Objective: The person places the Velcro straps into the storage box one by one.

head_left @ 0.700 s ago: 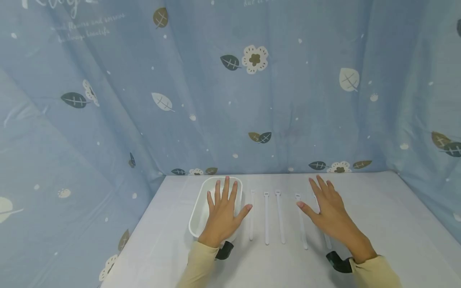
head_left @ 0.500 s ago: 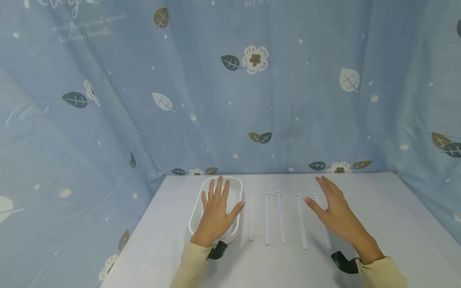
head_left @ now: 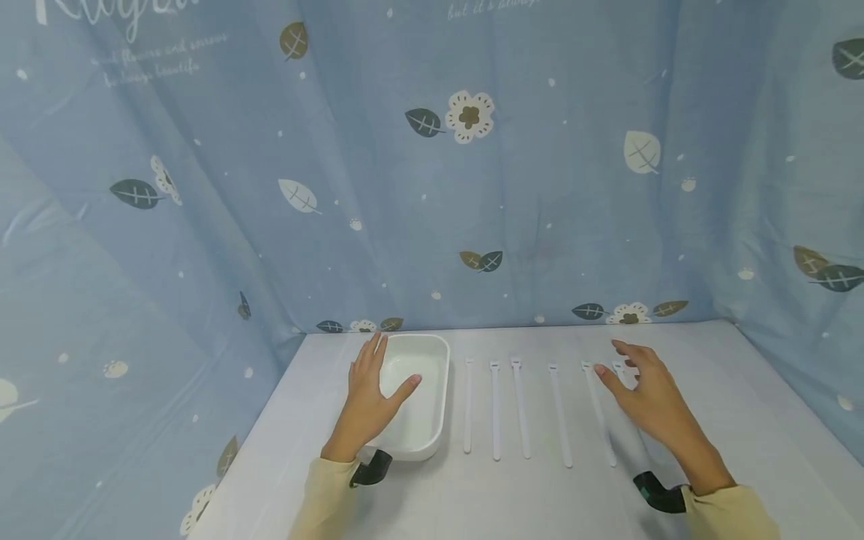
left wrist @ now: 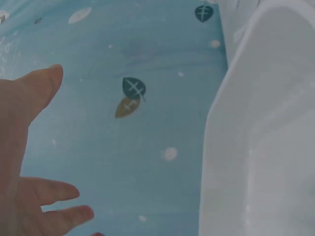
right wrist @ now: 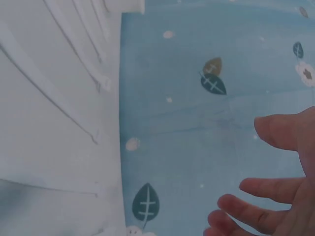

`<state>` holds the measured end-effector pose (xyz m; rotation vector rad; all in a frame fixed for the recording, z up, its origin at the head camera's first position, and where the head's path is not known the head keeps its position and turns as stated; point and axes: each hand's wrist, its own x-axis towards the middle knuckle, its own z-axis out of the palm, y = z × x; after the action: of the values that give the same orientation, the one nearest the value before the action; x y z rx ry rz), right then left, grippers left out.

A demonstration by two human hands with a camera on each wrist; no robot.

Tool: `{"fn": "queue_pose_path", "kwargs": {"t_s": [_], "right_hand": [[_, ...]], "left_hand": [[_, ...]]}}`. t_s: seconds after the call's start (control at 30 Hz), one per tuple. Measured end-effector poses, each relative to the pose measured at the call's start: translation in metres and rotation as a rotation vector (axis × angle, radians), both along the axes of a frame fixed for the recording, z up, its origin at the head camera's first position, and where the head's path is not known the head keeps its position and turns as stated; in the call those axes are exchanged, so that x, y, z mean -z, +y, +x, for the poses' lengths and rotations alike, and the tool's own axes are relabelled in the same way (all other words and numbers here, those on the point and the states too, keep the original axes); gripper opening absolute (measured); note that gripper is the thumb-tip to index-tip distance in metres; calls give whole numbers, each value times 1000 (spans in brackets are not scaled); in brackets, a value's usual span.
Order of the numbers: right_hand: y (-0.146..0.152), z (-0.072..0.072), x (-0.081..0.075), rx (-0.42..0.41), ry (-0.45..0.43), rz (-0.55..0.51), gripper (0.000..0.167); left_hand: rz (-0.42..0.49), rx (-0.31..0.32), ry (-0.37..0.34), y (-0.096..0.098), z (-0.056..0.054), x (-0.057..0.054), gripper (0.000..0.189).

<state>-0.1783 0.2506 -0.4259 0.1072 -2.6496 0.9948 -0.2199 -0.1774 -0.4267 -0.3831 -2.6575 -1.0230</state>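
Hands both open, holding nothing: right hand [head_left: 651, 401] over the rightmost white plastic cable ties [head_left: 597, 409], long axes running away from the person; left hand [head_left: 367, 397] at white rectangular plastic tray [head_left: 432, 439].

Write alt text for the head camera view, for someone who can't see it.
Two open hands hover over a white table: the left hand over the left rim of a white tray, the right hand over the rightmost of several white cable ties laid side by side. A blue curtain printed with leaves and flowers hangs behind.
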Motion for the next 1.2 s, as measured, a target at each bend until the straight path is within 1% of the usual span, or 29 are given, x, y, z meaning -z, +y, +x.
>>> {"fn": "queue_pose_path", "kwargs": {"t_s": [0.2, 0.33, 0.47, 0.6, 0.8, 1.07, 1.2], "right_hand": [[7, 1, 3, 37, 27, -6, 67], [12, 1, 6, 53, 37, -13, 66], [15, 0, 8, 66, 18, -17, 67], [18, -2, 11, 93, -9, -15, 65], [24, -6, 18, 134, -52, -13, 64], [32, -8, 27, 138, -89, -18, 65], [35, -9, 32, 139, -118, -16, 65]], "left_hand": [[44, -44, -43, -22, 0, 6, 104], [61, -52, -85, -32, 0, 12, 105], [76, -58, -134, -40, 0, 19, 106], [79, -73, -175, -46, 1, 25, 107], [64, -74, -198, -52, 2, 33, 107], [36, -58, -251, -59, 3, 46, 109], [28, -51, -270, -61, 1, 52, 111]]}}
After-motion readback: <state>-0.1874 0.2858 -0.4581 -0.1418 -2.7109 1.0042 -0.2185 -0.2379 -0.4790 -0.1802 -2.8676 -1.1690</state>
